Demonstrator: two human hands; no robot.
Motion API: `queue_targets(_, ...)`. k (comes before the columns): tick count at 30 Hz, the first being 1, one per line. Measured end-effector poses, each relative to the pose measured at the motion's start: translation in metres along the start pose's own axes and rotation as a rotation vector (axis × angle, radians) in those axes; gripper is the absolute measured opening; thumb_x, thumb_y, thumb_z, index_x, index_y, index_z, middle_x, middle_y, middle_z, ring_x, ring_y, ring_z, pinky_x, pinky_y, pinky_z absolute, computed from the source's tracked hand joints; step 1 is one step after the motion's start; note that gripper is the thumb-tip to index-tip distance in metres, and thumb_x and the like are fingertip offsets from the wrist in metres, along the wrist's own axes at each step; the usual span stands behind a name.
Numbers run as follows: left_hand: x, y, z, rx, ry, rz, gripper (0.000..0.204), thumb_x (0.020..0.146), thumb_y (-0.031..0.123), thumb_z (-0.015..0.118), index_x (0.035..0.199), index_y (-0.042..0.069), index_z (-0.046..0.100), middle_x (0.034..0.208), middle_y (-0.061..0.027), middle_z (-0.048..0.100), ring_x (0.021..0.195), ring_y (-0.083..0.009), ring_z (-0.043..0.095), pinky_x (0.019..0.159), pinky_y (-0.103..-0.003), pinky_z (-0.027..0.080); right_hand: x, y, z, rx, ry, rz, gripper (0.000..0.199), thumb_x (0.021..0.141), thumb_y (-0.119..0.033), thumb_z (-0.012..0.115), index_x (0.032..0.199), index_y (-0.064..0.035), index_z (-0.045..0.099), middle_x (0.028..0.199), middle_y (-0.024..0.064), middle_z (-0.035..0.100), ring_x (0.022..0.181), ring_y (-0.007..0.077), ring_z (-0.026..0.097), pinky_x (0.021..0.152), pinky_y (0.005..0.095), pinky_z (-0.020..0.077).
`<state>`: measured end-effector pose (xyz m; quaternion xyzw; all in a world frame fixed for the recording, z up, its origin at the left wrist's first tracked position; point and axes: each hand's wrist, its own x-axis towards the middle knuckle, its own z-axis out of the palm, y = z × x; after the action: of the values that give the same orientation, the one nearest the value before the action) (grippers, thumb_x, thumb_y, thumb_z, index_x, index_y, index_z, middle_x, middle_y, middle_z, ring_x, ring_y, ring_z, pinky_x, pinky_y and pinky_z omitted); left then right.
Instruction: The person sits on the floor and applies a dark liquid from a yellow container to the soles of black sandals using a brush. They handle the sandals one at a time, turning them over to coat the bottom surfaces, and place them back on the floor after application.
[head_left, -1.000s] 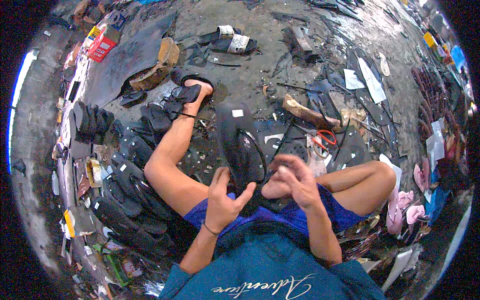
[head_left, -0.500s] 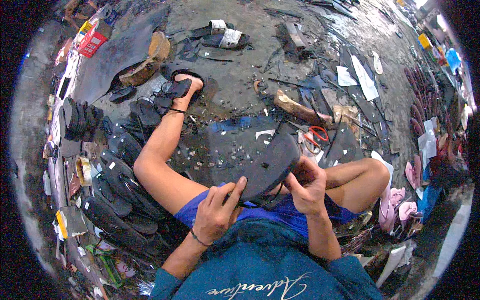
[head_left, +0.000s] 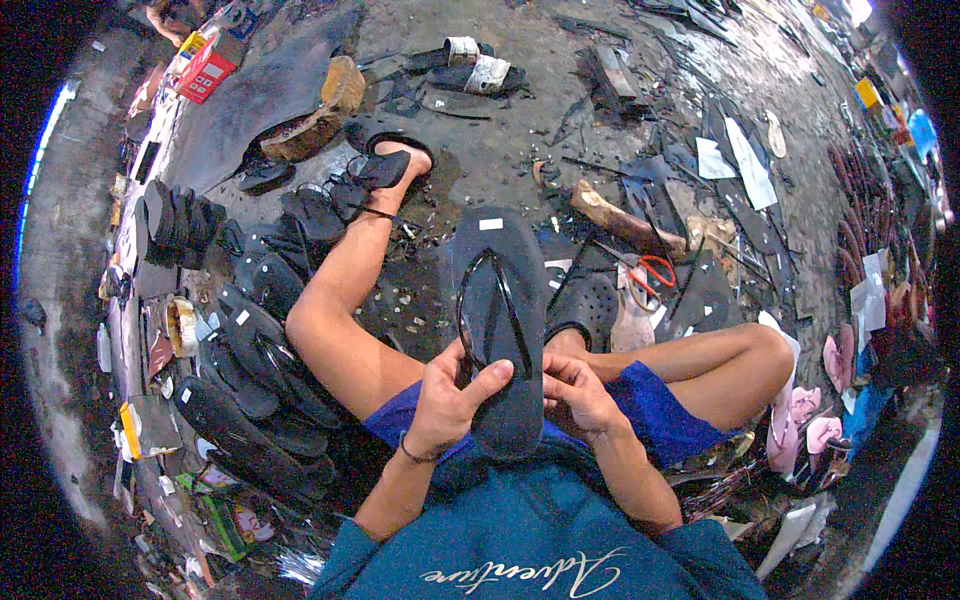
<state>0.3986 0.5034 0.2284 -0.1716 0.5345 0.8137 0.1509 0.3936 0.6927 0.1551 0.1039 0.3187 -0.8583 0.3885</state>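
Upright in front of my lap is a black flip-flop (head_left: 512, 330), its strap side up, with glossy straps and a white label near the toe end. My left hand (head_left: 455, 392) grips it by the left edge near the heel, the thumb lying on top of the footbed. At the opposite edge, the fingers of my right hand (head_left: 583, 392) are bent together in a pinch against the sole; what lies between them is hidden. A pair of red-handled scissors (head_left: 652, 272) rests on the floor to the right, beyond my bent leg.
Many black flip-flops (head_left: 265, 370) are heaped on my left. Pink flip-flops (head_left: 805, 430) lie to the right. A wooden piece (head_left: 625, 220), sheet offcuts and white scraps (head_left: 750, 165) litter the floor ahead. At the far left stands a red box (head_left: 207, 75).
The flip-flop has been turned from its plain underside to its strap side and now points away from me. My left hand has closed around its edge. The view has shifted slightly.
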Motion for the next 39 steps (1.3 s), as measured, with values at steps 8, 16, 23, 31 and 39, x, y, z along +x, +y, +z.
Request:
queue_targets(8,0.0,0.007,0.012,0.15,0.025,0.047,0.031,0.092,0.006,0.069,0.121,-0.001,0.061,0.107,-0.0072,0.07,0.094,-0.0141,0.066,0.086,-0.03,0.054,-0.003,-0.002,-0.012,-0.429,0.095,-0.142,0.008,0.095,-0.009,0.067,0.102,-0.0045,0.068,0.087,-0.0013,0.066,0.079,0.0099,0.061,0.07,0.0257,0.0496)
queue_targets(16,0.007,-0.021,-0.002,0.074,0.121,0.122,0.035,0.094,0.01,0.064,0.127,0.001,0.056,0.11,-0.0053,0.067,0.094,-0.0142,0.063,0.085,-0.031,0.052,0.012,0.009,-0.011,0.022,-0.116,-0.091,0.035,0.099,-0.02,0.064,0.131,-0.0078,0.057,0.103,-0.0012,0.063,0.087,0.0077,0.059,0.076,0.0243,0.0501)
queue_targets(23,0.005,-0.001,0.016,0.096,-0.004,0.146,0.042,0.092,0.016,0.066,0.128,-0.002,0.055,0.112,-0.009,0.067,0.093,-0.0193,0.064,0.086,-0.032,0.053,0.0,-0.012,0.007,-0.322,-0.104,-0.362,0.031,0.097,-0.022,0.067,0.122,-0.0046,0.06,0.102,0.0036,0.065,0.091,0.0162,0.061,0.079,0.0313,0.0509)
queue_targets(31,0.052,0.051,-0.014,0.831,0.324,0.389,0.049,0.093,0.025,0.064,0.128,-0.007,0.055,0.126,-0.0154,0.061,0.111,-0.0261,0.059,0.097,-0.039,0.046,-0.151,-0.168,-0.026,-0.616,1.05,-1.053,0.024,0.099,-0.019,0.057,0.116,-0.0018,0.059,0.092,0.012,0.066,0.076,0.019,0.066,0.065,0.031,0.0558)
queue_targets(39,0.122,-0.049,0.0,1.075,-0.429,0.185,0.042,0.091,0.028,0.066,0.117,-0.004,0.059,0.119,-0.0162,0.063,0.102,-0.0279,0.06,0.09,-0.042,0.048,0.021,-0.095,-0.271,-1.34,1.51,-0.571,0.062,0.081,-0.003,0.057,0.14,0.0052,0.042,0.132,0.0239,0.054,0.123,0.0424,0.051,0.104,0.0468,0.0443)
